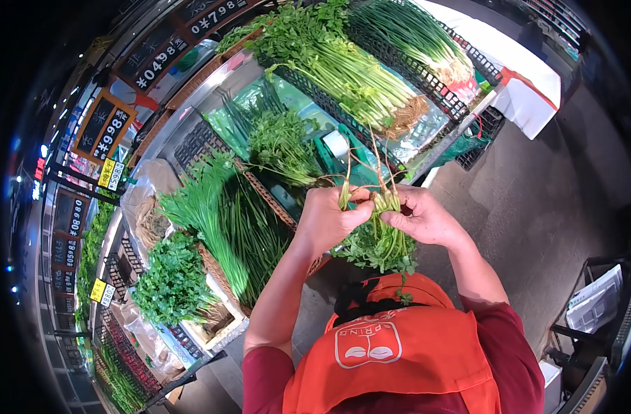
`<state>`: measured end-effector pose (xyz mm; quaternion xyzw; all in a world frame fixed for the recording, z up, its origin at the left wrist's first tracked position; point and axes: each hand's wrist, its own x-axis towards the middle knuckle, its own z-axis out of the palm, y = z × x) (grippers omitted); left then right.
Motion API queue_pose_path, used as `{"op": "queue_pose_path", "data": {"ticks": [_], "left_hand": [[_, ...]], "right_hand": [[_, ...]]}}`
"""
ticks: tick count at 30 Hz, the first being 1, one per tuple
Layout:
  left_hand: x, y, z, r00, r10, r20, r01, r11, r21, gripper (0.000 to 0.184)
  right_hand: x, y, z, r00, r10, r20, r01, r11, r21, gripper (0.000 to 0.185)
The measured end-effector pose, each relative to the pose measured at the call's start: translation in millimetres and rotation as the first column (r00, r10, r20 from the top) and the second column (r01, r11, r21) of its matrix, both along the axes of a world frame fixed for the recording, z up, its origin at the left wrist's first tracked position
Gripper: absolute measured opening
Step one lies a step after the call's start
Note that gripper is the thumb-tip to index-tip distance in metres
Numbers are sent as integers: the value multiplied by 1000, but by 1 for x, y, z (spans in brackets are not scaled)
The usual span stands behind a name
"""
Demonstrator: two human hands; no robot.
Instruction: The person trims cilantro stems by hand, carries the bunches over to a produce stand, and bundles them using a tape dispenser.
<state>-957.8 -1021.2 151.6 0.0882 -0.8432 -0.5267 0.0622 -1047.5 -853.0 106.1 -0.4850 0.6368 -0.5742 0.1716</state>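
Note:
In front of my red apron (391, 345), both hands hold a bunch of coriander (381, 245). Its thin brown roots point up and away, and the leaves hang down toward me. My right hand (426, 217) is closed round the stems just below the roots. My left hand (333, 221) pinches a pale stalk with its own root at the bunch's left side. Just beyond my hands lie loose leafy greens (284, 145) and a green holder with a white roll (336, 146).
Celery (350, 76) and spring onions (426, 45) fill black crates at the back. Chinese chives (239, 234) and more coriander (174, 279) stand in baskets on the left. Price boards (105, 127) line the far edge. A metal-framed cart (591, 303) is at right on grey floor.

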Motion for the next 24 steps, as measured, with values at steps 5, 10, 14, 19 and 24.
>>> {"op": "queue_pose_path", "data": {"ticks": [5, 10, 14, 19, 24], "left_hand": [[-4, 16, 6, 997, -72, -20, 71, 996, -53, 19], [-14, 39, 2, 977, -143, -160, 89, 948, -305, 18], [-23, 51, -8, 972, -168, -166, 132, 969, -210, 15], [-36, 53, -25, 980, -119, -161, 158, 955, 253, 9], [-36, 51, -26, 990, -120, 75, 46, 772, 633, 13]], "right_hand": [[-3, 20, 13, 998, 42, -40, -41, 999, 32, 19], [-8, 45, 13, 999, 39, -34, -37, 997, 70, 22], [-7, 74, 18, 925, 98, 368, -167, 973, 160, 22], [12, 116, -10, 691, 61, 720, 21, 994, -104, 26], [76, 175, -29, 618, -246, 747, 503, 854, -135, 25]]}}
